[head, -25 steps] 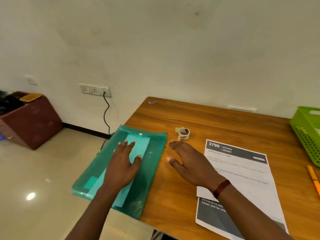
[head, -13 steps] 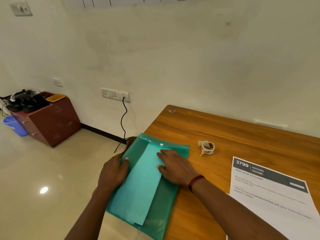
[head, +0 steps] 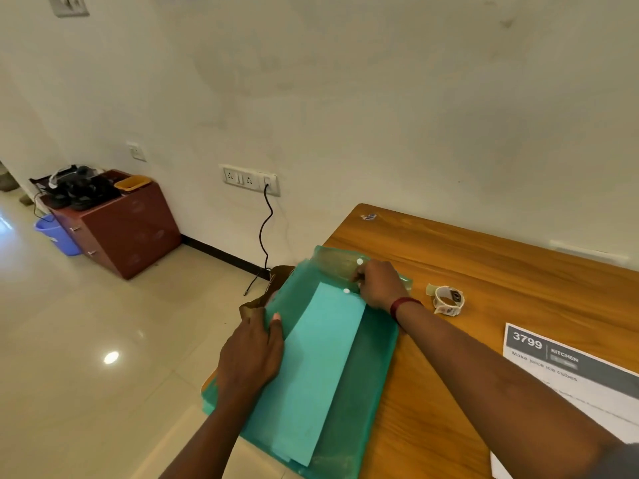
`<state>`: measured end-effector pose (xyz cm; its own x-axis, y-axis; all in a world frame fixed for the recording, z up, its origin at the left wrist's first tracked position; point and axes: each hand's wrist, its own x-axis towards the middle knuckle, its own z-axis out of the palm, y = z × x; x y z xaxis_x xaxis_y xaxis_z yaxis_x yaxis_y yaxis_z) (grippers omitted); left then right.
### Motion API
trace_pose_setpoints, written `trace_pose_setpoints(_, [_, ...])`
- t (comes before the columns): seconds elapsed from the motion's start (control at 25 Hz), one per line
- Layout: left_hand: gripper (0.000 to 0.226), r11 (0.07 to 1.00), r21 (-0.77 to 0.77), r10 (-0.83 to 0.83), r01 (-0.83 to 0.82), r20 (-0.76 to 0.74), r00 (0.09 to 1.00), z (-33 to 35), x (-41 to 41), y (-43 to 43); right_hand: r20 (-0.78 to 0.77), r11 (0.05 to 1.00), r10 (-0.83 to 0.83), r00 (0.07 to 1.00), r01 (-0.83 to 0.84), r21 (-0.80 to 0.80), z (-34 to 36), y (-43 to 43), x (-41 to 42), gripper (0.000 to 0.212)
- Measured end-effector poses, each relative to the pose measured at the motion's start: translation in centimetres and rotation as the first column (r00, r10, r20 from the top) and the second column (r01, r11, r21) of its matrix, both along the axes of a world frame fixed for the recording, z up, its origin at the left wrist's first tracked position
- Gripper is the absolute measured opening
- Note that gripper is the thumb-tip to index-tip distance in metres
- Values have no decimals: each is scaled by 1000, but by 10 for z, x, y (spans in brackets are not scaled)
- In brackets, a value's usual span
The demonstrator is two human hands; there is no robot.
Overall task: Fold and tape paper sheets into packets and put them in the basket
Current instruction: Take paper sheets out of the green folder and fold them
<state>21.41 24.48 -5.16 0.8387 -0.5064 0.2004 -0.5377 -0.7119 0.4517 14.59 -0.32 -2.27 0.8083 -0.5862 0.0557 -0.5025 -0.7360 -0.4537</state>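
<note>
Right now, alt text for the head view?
The right hand holds up the flap of a green folder at the table edge while the left hand holds its side; a teal sheet shows inside. A tape roll lies beside it.

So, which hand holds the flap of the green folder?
The right hand, the one with the dark red wristband, pinches the flap at the far end; the left hand holds the left edge of the green folder.

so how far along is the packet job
Nothing looks done: no folded or taped packet shows. In hand: the right hand lifts the flap of the green folder while the left hand holds its left edge. Folding, taping with the tape roll and filling the basket, out of view, all remain.
</note>
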Motion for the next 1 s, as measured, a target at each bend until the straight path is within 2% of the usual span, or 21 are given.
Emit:
trace_pose_setpoints(0.24, [44,999,-25,30,-30,-9,1000,-1,-1,-3,-118,980,82,990,-58,188,22,-16,11,13])
trace_pose_setpoints(0.44, [47,999,-15,38,-38,13,999,-7,0,-4,-234,970,157,959,-106,218,25,-12,15,23])
trace_pose_setpoints(0.56, [48,999,-20,28,-27,20,999,-8,1,-3,-212,973,142,967,-97,208,20,-11,15,20])
trace_pose_setpoints(0.8, [47,999,-27,18,-17,42,999,-7,-1,-4,-91,993,114,989,-112,26,15,-8,6,15])
trace_pose_setpoints(1.0, [52,1000,-13,20,-19,45,999,-7,0,-3,-4,995,100,995,-100,3,19,-6,-1,14])
